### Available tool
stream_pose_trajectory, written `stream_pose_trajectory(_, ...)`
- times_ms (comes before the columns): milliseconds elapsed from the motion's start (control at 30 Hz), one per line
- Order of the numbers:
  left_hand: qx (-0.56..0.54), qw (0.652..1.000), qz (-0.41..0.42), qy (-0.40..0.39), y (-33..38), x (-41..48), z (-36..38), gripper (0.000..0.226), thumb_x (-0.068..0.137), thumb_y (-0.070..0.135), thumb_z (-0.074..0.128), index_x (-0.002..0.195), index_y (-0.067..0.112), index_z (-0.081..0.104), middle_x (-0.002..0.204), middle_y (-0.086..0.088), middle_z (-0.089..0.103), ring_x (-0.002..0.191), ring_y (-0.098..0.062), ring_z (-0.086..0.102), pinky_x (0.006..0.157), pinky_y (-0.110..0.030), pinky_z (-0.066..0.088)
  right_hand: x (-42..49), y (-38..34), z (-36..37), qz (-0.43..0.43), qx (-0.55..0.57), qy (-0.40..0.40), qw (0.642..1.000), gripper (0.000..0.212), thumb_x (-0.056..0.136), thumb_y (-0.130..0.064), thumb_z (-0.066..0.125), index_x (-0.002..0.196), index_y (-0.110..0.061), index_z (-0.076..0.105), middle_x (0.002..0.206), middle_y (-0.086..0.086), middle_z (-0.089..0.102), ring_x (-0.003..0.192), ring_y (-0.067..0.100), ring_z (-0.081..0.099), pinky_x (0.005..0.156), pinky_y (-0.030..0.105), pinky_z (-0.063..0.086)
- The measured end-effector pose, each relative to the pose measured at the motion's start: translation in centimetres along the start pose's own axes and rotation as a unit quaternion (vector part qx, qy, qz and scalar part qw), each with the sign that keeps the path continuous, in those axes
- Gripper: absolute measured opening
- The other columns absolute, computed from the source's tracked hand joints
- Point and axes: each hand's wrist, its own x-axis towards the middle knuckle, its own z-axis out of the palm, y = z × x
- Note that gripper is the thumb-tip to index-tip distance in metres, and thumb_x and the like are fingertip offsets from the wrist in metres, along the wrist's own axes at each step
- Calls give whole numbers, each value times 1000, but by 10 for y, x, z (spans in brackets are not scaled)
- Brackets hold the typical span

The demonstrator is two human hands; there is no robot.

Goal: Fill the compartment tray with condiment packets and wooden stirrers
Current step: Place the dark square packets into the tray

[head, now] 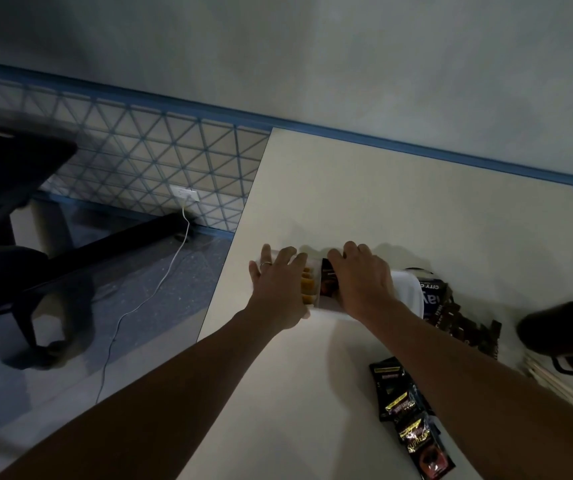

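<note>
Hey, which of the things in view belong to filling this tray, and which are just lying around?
Job: compartment tray, yellow packets and dark packets in it, black sachets on the table, wooden stirrers, left hand and right hand on the tray.
Lying about: office chair, white cable, wall socket, dark object at the table's right edge.

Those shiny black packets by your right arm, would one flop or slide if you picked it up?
Probably floppy: the black packets look like thin, flat sachets lying overlapped on the table. Their glossy wrapping may be slippery, so one could slide when pushed. Being flat, they seem unlikely to roll.
</note>
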Motion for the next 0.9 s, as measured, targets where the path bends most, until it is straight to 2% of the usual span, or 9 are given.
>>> stream_pose_trajectory(200, 6, 1000, -1, -7, -1, 1, -3, 100, 73, 35, 81, 152, 23, 20, 159, 1, 13, 148, -39, -5, 118, -58, 7, -4, 5, 1, -3, 51, 13, 999, 64, 79, -29, 76, 135, -22, 45, 120, 5, 49, 104, 22, 52, 74, 32, 46)
stream_pose_trajectory(300, 14, 1000, 4, -25, 1, 1, -8, 102, 72, 39, 81, 151, 23, 20, 160, 0, 12, 147, -39, -4, 118, -57, 8, -11, 12, -3, 15, 110, 25, 993, 70, 78, -36, 78, 138, -24, 43, 123, 5, 47, 107, 22, 53, 78, 35, 51)
stream_pose_trajectory(400, -16, 1000, 5, -16, 3, -1, -14, 99, 70, 41, 82, 150, 23, 26, 160, -1, 15, 148, -38, -1, 118, -56, 7, -23, 20, -6, 35, 155, 54, 986, 74, 77, -49, 78, 139, -28, 43, 127, 3, 47, 113, 21, 54, 77, 34, 49)
stream_pose_trajectory(500, -45, 997, 36, 58, 10, -5, -16, 84, 70, 39, 81, 142, 20, 42, 150, -3, 35, 143, -33, 21, 116, -48, 22, -41, 29, -6, 63, 200, 87, 974, 73, 76, -55, 76, 139, -30, 46, 129, 0, 48, 114, 21, 55, 82, 37, 52)
stream_pose_trajectory(567, -105, 985, 56, 124, 21, -12, -17, 69, 69, 32, 83, 130, 17, 56, 134, -3, 52, 130, -28, 41, 109, -38, 35, -53, 36, -5, 82, 236, 109, 962, 68, 77, -52, 77, 136, -30, 50, 129, 0, 51, 113, 22, 58, 84, 39, 53)
stream_pose_trajectory(633, -152, 973, 68, 159, 37, -23, -19, 53, 72, 27, 81, 120, 15, 62, 119, -3, 61, 112, -23, 54, 97, -33, 43, -68, 43, -5, 105, 265, 122, 951, 62, 80, -50, 75, 134, -30, 53, 128, -2, 54, 110, 20, 60, 83, 35, 51)
stream_pose_trajectory(733, -197, 967, 84, 136, 59, -40, -12, 41, 76, 24, 78, 114, 15, 65, 110, 0, 67, 100, -17, 61, 91, -30, 48, -95, 54, -1, 135, 305, 130, 934, 53, 80, -47, 76, 127, -31, 58, 120, -5, 60, 103, 16, 62, 81, 32, 51)
stream_pose_trajectory(833, -249, 961, 102, 68, 75, -54, 7, 36, 76, 21, 79, 110, 13, 67, 100, 1, 71, 88, -10, 64, 82, -22, 52, -126, 66, 8, 164, 335, 126, 919, 48, 79, -47, 77, 121, -31, 62, 111, -9, 64, 94, 11, 61, 78, 32, 52)
stream_pose_trajectory(900, -252, 961, 111, 29, 83, -64, 24, 34, 78, 20, 79, 109, 13, 67, 94, 2, 70, 82, -7, 64, 76, -17, 50, -149, 73, 18, 180, 341, 113, 916, 44, 80, -44, 76, 120, -30, 64, 111, -10, 65, 92, 7, 59, 73, 27, 48)
